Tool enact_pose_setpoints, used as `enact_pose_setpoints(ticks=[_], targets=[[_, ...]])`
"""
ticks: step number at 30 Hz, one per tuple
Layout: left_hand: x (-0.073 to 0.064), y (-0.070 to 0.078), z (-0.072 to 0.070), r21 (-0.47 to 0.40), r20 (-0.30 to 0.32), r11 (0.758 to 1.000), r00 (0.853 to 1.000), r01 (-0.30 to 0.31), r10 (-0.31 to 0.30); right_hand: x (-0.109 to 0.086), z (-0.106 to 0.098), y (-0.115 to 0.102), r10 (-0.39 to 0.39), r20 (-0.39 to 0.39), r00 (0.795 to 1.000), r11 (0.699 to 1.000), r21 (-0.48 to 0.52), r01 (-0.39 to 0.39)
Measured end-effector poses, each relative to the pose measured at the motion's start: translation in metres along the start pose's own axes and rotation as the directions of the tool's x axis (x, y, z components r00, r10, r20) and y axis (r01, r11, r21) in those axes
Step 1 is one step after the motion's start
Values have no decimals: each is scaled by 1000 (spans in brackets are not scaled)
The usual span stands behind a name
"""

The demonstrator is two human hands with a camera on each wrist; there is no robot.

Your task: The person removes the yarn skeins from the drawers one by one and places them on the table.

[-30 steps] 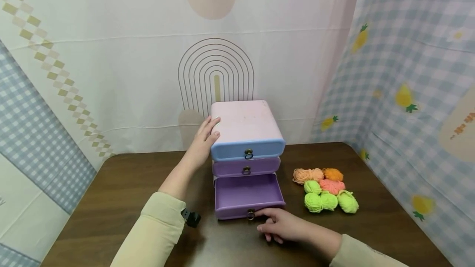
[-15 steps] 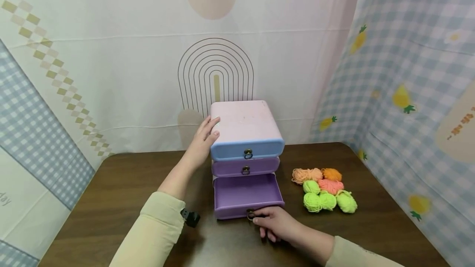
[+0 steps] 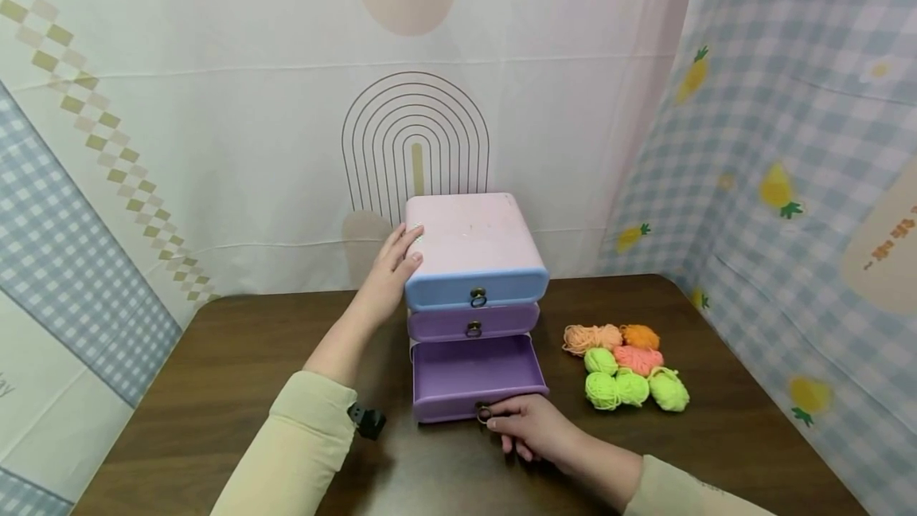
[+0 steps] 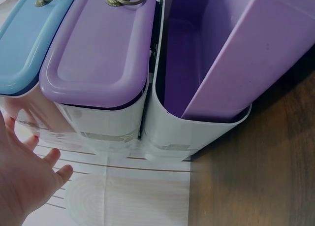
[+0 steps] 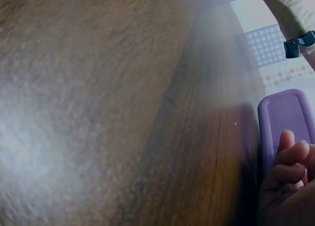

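A small drawer cabinet (image 3: 476, 233) with a pale pink top stands on the table. Its blue top drawer (image 3: 438, 291) and purple middle drawer (image 3: 438, 326) are pushed in, while the purple bottom drawer (image 3: 446, 408) is pulled out with nothing visible inside. My left hand (image 3: 385, 281) rests with spread fingers against the cabinet's upper left edge. At the bottom drawer's front, my right hand (image 3: 539, 428) pinches the ring pull (image 3: 483, 413) between thumb and index finger. In the right wrist view the ring is hidden behind the fingers (image 5: 290, 173).
Right of the cabinet lie several small yarn balls: peach (image 3: 592, 338), orange (image 3: 641, 337), coral pink (image 3: 637, 359) and lime green (image 3: 669, 389). The brown wooden table (image 3: 272, 341) backs onto a white patterned cloth (image 3: 236, 142). A checked cloth (image 3: 774, 142) hangs at right.
My right thumb has come up to the ring pull, so thumb and index finger now pinch it; earlier the index finger reached to it alone. The left hand and the drawers stay put.
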State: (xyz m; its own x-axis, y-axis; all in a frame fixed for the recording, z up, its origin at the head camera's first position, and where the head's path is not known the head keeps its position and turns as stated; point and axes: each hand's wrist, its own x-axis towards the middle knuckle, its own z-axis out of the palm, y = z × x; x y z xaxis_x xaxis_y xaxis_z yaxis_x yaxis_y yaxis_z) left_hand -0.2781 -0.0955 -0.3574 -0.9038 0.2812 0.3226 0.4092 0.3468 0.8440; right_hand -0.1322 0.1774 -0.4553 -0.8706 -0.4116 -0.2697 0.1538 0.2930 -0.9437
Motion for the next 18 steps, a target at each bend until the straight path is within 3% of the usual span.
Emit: enact_pose_setpoints(ticks=[18], targets=[[0, 0, 1, 1, -10, 1000, 1000, -6, 6, 18, -10, -2, -13, -3, 1000, 999, -46, 12]])
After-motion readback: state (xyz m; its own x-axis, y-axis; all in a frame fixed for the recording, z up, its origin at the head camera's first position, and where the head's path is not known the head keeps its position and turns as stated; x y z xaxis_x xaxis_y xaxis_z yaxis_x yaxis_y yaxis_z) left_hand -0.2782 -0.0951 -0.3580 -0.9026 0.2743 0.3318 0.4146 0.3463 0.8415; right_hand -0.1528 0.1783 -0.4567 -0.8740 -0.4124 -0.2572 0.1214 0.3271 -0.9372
